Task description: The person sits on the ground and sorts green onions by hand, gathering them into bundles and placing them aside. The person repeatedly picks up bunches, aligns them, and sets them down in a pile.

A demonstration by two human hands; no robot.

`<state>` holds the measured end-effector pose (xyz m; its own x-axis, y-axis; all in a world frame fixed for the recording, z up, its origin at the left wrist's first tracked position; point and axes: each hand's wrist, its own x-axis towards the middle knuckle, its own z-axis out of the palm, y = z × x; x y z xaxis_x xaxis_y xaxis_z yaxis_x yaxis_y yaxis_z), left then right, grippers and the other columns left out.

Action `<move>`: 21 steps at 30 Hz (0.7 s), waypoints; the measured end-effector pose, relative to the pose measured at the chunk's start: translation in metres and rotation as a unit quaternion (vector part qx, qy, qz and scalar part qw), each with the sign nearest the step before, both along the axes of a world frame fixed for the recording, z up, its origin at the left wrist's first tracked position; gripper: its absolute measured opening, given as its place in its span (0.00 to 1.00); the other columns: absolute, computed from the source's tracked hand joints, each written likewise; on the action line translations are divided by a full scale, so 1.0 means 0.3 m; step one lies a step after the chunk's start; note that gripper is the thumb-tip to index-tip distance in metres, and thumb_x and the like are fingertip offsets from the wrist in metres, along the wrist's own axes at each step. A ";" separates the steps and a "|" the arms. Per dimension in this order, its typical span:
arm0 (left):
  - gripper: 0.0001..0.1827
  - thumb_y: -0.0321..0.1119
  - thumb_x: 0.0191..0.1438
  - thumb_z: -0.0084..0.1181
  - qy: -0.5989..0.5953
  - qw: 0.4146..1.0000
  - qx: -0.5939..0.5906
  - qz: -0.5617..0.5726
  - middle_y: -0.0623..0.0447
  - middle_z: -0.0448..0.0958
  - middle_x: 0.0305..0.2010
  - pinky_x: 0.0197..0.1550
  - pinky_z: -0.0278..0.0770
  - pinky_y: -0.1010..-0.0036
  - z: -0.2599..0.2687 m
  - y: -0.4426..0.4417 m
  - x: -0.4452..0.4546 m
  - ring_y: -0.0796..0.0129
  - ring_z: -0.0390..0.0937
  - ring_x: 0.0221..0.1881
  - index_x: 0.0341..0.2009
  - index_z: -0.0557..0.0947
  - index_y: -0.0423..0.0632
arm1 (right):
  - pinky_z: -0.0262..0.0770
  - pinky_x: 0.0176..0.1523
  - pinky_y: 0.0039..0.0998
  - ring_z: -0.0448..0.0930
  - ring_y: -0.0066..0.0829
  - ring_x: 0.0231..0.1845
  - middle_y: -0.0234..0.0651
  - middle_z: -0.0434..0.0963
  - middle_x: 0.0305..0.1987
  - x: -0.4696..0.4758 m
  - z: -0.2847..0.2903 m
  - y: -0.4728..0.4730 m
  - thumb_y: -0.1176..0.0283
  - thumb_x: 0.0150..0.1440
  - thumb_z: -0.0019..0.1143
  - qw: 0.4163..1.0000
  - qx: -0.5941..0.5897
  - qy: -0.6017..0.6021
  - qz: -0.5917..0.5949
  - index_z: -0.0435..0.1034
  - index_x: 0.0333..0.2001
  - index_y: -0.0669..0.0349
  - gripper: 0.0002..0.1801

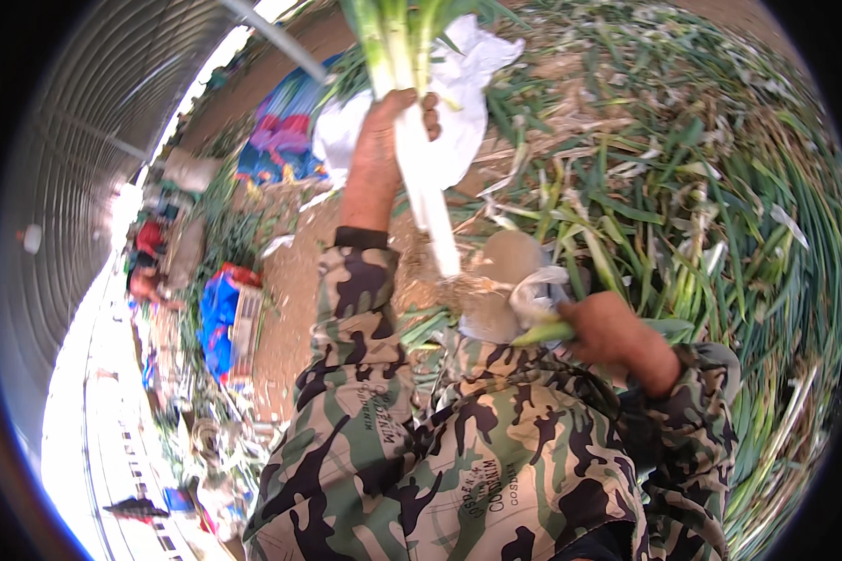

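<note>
My left hand (393,133) is closed around the stalks of several large green onions (424,189), with the green leaves towards the top of the view and the roots towards my lap. My right hand (607,329), slightly blurred, grips a peeled-off outer leaf (544,332) whose pale, limp end lies by the roots. Beneath the roots two rounded, dull, soil-coloured surfaces show near my knees; what they are I cannot tell.
Green onions and leaf scraps (673,203) cover the ground on the right. A white plastic sack (463,63) lies beyond my left hand. On the left are a crate (247,326) with blue plastic, a blue patterned sheet (274,147), and a person in red (149,242) farther off.
</note>
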<state>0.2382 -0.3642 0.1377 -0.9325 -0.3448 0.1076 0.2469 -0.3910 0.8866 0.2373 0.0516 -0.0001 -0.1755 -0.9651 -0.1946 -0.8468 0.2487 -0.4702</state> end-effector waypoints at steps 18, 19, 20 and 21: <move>0.18 0.39 0.64 0.70 -0.261 0.648 -0.106 0.707 0.49 0.81 0.36 0.38 0.82 0.63 -0.019 -0.179 2.412 0.60 0.81 0.34 0.49 0.83 0.38 | 0.82 0.47 0.49 0.86 0.67 0.43 0.60 0.86 0.40 -0.195 -0.074 -0.141 0.73 0.64 0.63 0.963 -0.172 -0.025 -0.207 0.79 0.57 0.71 0.20; 0.18 0.39 0.64 0.70 -0.278 0.619 -0.083 0.729 0.49 0.80 0.36 0.37 0.81 0.62 -0.073 -0.141 2.507 0.60 0.80 0.33 0.49 0.82 0.39 | 0.82 0.47 0.49 0.87 0.66 0.43 0.60 0.86 0.41 -0.202 -0.087 -0.158 0.73 0.64 0.63 0.965 -0.155 -0.035 -0.210 0.79 0.57 0.71 0.20; 0.18 0.39 0.63 0.70 -0.271 0.582 -0.076 0.763 0.49 0.80 0.37 0.37 0.81 0.60 -0.130 -0.107 2.670 0.59 0.80 0.35 0.49 0.82 0.39 | 0.83 0.47 0.48 0.88 0.65 0.43 0.59 0.87 0.41 -0.196 -0.093 -0.177 0.73 0.64 0.63 0.967 -0.137 -0.050 -0.210 0.79 0.57 0.70 0.20; 0.21 0.39 0.63 0.71 -0.276 0.538 -0.095 0.791 0.48 0.81 0.38 0.39 0.82 0.57 -0.229 -0.086 2.687 0.57 0.81 0.36 0.52 0.83 0.38 | 0.83 0.48 0.48 0.88 0.64 0.44 0.59 0.87 0.41 -0.213 -0.087 -0.167 0.72 0.63 0.64 0.966 -0.121 -0.045 -0.223 0.79 0.58 0.70 0.20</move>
